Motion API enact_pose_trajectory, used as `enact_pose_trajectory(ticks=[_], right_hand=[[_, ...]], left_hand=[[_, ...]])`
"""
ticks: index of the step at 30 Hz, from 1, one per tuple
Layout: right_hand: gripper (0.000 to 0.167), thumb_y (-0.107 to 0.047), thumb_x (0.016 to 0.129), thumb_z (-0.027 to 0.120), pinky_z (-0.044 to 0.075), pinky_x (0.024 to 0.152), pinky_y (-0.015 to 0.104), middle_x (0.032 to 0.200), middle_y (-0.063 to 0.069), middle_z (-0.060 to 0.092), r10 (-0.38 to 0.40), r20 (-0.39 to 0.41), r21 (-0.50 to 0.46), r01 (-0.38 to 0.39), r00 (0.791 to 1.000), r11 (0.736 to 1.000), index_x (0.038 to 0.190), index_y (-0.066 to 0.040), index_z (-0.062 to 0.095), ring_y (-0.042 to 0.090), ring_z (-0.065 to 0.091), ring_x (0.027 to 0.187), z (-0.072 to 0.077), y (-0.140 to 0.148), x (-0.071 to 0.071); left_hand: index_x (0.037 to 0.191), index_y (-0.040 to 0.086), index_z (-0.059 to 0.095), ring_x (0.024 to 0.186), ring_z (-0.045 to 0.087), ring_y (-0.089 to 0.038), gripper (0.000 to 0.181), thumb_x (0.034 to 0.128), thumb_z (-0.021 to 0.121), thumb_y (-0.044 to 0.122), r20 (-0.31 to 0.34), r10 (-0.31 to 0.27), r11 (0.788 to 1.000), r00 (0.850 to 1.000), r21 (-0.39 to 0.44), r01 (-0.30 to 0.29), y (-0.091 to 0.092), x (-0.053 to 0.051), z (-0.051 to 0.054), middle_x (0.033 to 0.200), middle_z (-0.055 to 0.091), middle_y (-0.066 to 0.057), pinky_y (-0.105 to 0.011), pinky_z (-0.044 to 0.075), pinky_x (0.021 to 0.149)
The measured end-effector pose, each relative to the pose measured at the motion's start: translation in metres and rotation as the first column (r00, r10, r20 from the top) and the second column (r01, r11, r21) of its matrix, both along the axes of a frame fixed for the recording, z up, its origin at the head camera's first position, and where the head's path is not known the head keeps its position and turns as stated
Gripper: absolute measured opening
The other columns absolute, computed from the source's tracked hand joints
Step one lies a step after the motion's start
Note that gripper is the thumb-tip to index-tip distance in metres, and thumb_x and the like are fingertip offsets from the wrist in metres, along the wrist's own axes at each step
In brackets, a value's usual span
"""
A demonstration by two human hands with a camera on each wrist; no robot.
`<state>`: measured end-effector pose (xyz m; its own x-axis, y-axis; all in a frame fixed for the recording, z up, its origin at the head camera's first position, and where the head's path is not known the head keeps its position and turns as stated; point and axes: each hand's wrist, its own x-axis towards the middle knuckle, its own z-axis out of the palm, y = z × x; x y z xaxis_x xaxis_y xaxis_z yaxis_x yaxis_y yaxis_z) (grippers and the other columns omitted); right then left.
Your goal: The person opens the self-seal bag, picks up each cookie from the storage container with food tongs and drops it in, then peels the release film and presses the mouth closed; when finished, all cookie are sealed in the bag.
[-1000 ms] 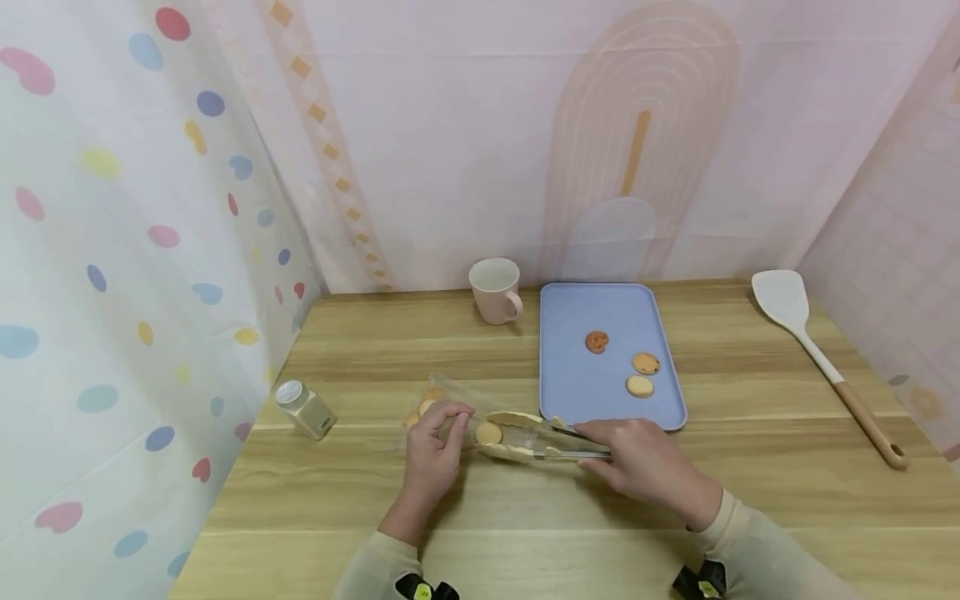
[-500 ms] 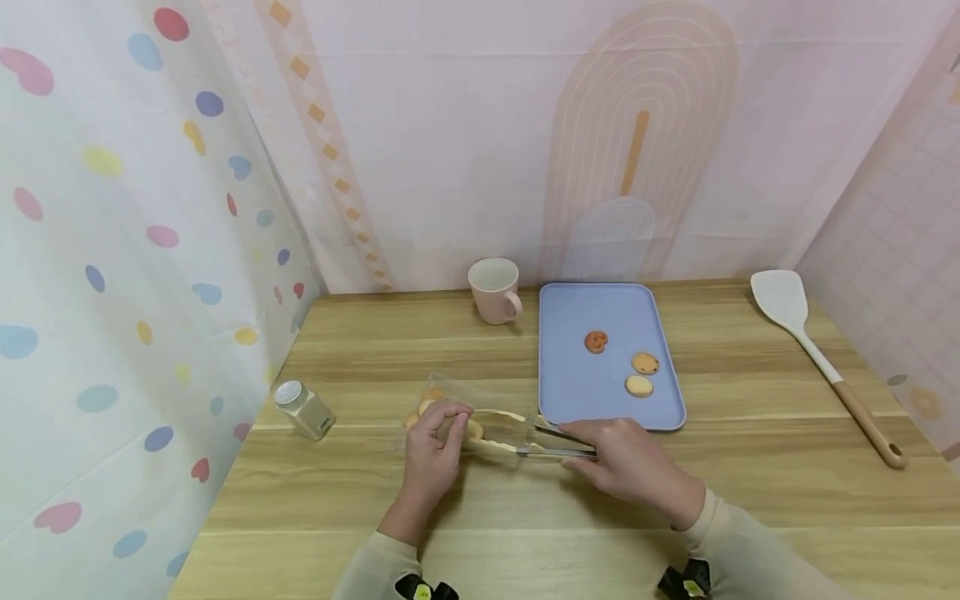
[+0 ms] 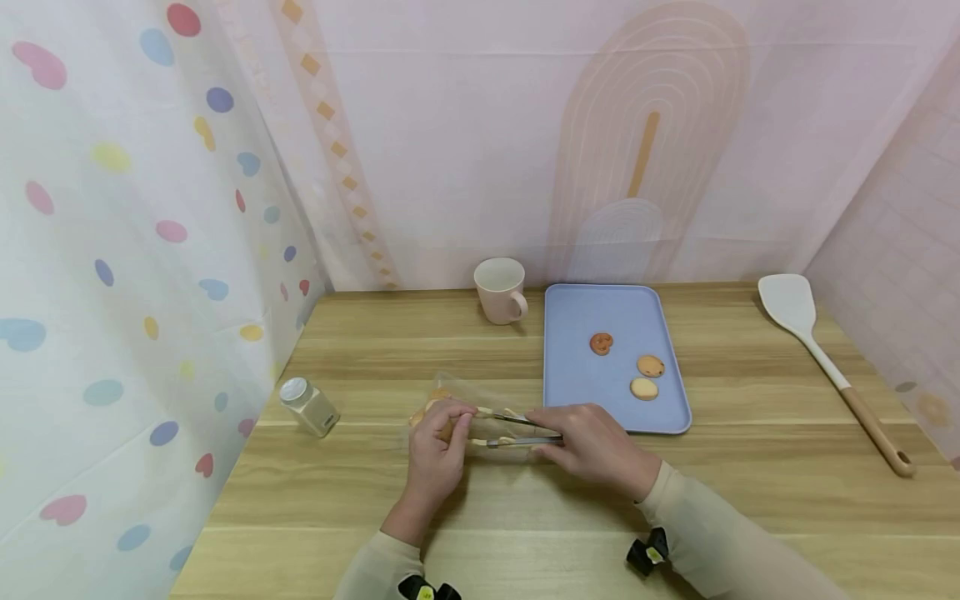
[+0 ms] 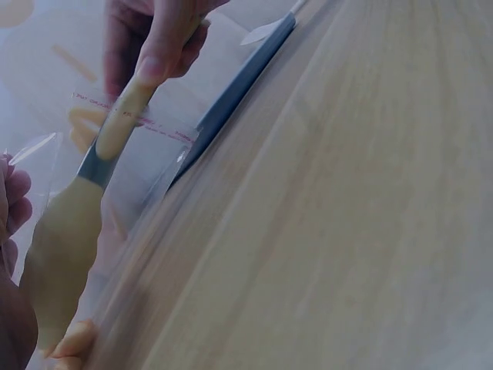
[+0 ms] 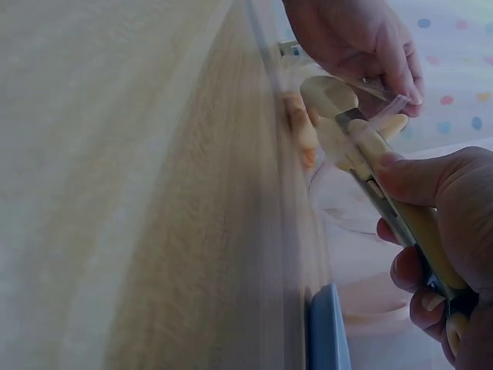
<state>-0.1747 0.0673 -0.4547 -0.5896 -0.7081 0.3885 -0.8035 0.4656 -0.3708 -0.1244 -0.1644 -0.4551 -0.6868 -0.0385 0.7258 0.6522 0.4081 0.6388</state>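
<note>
My left hand (image 3: 438,450) pinches the edge of a clear plastic bag (image 3: 474,390) lying on the table. Several cookies (image 5: 302,127) show inside it, partly hidden by that hand in the head view. With my right hand (image 3: 596,442) I grip a pair of tongs (image 4: 65,254) with cream-coloured tips and metal arms. Their tips reach leftward into the bag, beside the left fingers. Whether a cookie sits between the tips is hidden. On the blue tray (image 3: 585,308) lie a brown pretzel-shaped cookie (image 3: 601,343), a speckled cookie (image 3: 650,366) and a pale oval cookie (image 3: 643,388).
A pink mug (image 3: 499,292) stands at the back, left of the tray. To the left, a small lidded jar (image 3: 310,408) leans in view on the table (image 3: 525,533). A white spatula (image 3: 825,358) with a wooden handle lies along the right side.
My right hand has moved left, pushing the tongs deeper into the bag. A round cookie between the tips has slid left behind my left hand, which stays in place.
</note>
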Motion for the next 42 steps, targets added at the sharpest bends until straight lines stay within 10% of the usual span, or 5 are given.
enact_pose_trajectory(ticks=[22,42], right_hand=[[0.039,-0.028,0.081,0.079,0.055,0.08,0.032,0.11,-0.002,0.07,-0.027,-0.084,0.051,0.032,0.996,0.998,0.116,-0.013,0.069,0.012,0.067,0.096,0.002,0.015,0.004],[0.035,-0.031,0.082,0.077,0.055,0.072,0.031,0.103,-0.007,0.071,-0.009,-0.071,0.059,0.013,0.997,0.998,0.114,-0.017,0.07,0.007,0.067,0.088,0.003,-0.006,-0.001]], left_hand=[[0.085,-0.006,0.063,0.08,0.061,-0.028,0.014,0.0844,0.058,-0.019,0.001,-0.002,1.0,1.0,-0.019,0.002,-0.001,-0.002,-0.002,0.082,0.065,-0.018,-0.047,0.044,0.097],[0.086,-0.006,0.063,0.08,0.061,-0.029,0.016,0.0819,0.059,-0.021,-0.025,-0.02,0.999,0.999,-0.033,0.019,0.0,-0.001,-0.001,0.082,0.064,-0.018,-0.023,0.048,0.08]])
